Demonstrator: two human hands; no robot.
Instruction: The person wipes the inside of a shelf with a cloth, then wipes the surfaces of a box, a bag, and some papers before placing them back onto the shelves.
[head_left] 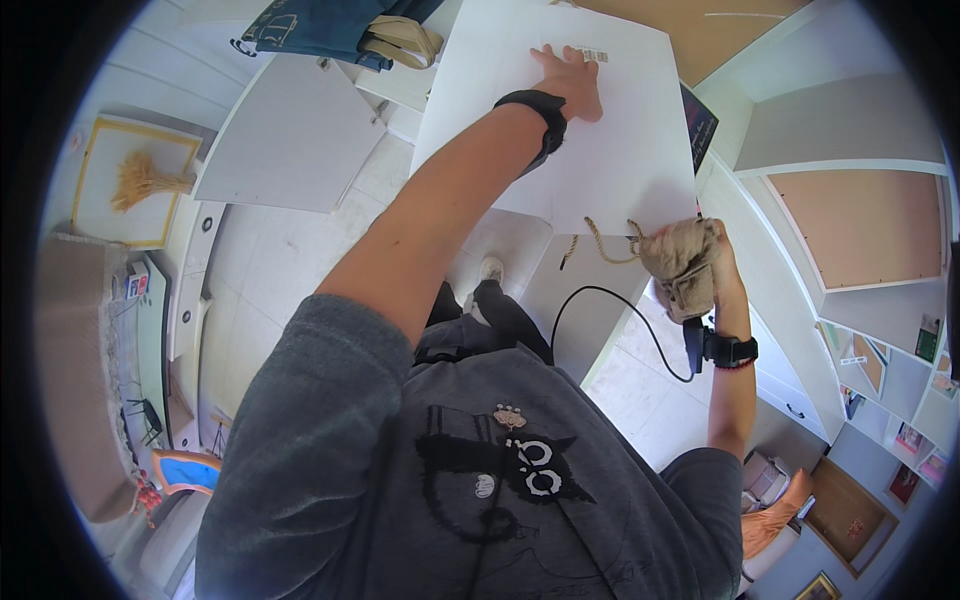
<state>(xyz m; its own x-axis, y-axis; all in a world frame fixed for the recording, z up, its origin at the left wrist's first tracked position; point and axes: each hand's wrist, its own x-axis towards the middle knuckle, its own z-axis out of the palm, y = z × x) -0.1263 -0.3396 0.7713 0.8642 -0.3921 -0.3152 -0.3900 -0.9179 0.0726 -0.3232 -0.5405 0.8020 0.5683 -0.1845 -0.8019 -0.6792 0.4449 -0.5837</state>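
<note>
My left hand [570, 82] lies with its fingers spread on a large white paper bag [600, 150], near a small printed label. The bag lies flat, and a twisted tan rope handle [600, 245] hangs from its near edge. At the bag's near right corner my right hand [727, 255] is closed around a khaki cloth bundle [680, 265], which looks folded or rolled. Its exact kind I cannot make out. Both wrists wear black bands, and a black cable [620, 292] runs to the right one.
Folded dark blue jeans [310, 32] and a khaki folded cloth [400, 42] lie beyond the bag on the left. A dark printed panel [698, 125] shows beside its right edge. White open shelving [850, 130] stands at right; a grey-white panel [290, 140] is at left.
</note>
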